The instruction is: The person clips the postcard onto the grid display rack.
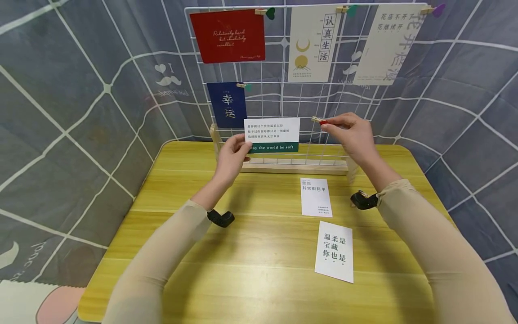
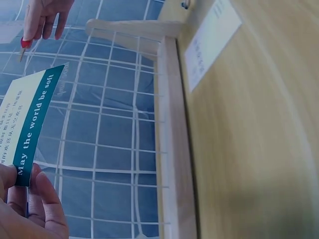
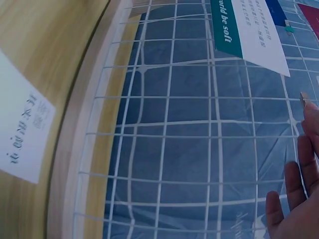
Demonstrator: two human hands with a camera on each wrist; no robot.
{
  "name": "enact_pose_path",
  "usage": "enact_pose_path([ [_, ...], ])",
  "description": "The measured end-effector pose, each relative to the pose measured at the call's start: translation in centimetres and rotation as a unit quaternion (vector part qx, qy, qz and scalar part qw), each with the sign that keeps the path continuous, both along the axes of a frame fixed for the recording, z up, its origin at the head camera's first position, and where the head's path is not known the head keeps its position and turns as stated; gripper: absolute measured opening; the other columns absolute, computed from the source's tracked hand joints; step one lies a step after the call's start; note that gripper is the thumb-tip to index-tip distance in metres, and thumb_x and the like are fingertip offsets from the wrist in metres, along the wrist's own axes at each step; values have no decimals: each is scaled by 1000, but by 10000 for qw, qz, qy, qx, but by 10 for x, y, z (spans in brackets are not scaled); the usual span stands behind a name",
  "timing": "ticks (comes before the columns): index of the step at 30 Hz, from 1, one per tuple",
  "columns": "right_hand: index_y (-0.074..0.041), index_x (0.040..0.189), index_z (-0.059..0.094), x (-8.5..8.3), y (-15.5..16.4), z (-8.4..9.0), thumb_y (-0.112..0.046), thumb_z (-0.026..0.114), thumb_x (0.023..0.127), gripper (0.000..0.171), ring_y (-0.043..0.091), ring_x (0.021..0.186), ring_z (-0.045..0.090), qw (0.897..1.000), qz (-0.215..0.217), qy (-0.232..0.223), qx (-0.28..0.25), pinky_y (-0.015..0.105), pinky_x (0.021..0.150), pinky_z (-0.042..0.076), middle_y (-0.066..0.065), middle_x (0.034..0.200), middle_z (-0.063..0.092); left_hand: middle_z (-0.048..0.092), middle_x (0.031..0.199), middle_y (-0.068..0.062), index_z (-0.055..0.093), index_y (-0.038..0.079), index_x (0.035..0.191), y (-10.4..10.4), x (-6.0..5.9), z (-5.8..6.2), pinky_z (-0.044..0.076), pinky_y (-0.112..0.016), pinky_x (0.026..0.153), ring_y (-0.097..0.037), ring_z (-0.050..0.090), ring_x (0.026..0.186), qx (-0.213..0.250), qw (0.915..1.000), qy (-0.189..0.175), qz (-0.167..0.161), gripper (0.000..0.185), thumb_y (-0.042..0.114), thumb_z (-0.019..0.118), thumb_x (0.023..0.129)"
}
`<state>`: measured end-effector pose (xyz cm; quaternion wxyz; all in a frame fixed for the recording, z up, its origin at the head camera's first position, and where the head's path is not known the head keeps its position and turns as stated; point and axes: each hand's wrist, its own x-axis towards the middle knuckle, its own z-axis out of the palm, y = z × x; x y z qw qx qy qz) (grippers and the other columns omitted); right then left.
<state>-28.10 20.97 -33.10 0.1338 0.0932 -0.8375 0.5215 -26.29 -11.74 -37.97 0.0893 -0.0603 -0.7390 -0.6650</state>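
Observation:
My left hand [image 1: 233,157] pinches a white and green card [image 1: 272,134] by its lower left corner, thumb in front, and holds it before the white wire grid [image 1: 307,101]. In the left wrist view the card [image 2: 31,122] stands up from the thumb and fingers. To the card's right, my right hand [image 1: 353,135] pinches a small wooden clothespin [image 1: 317,119] with a red decoration, its tip pointing toward the card. A gap lies between clothespin and card. The right wrist view shows the right hand [image 3: 301,184] at its edge, with the clothespin partly hidden by fingers.
Clothespins hold a red card [image 1: 228,37], a white card with a moon [image 1: 310,45], a white card with grey lettering [image 1: 388,45] and a blue card [image 1: 226,105] on the grid. Two white cards, one upper [image 1: 315,198] and one lower [image 1: 335,252], lie on the wooden table [image 1: 259,252].

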Motion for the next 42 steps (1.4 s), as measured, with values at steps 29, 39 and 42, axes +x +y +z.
enact_pose_path([
  [29,-10,125,75,-28,-32,39,-35,69,99,36,9,100,50,9973,-652,167,-291,24,81,47,-4,107,55,63,114,-5,58,11,139,30,-39,33,53,-45,92,-33,61,108,819,9962,-76,301,34,20,58,106],
  [39,-11,127,74,-29,-35,41,-36,67,100,37,11,103,51,9954,-933,7,-233,25,84,49,-3,113,55,63,117,-5,59,14,141,35,-47,36,55,-31,83,-30,61,107,847,9956,-98,382,36,23,58,106],
  [42,-12,126,74,-31,-36,42,-37,67,100,37,11,100,50,9947,-1008,4,-196,25,81,47,-3,111,55,62,119,-5,58,15,143,36,-49,38,55,-30,83,-23,62,101,891,9952,-119,396,37,23,58,106],
])
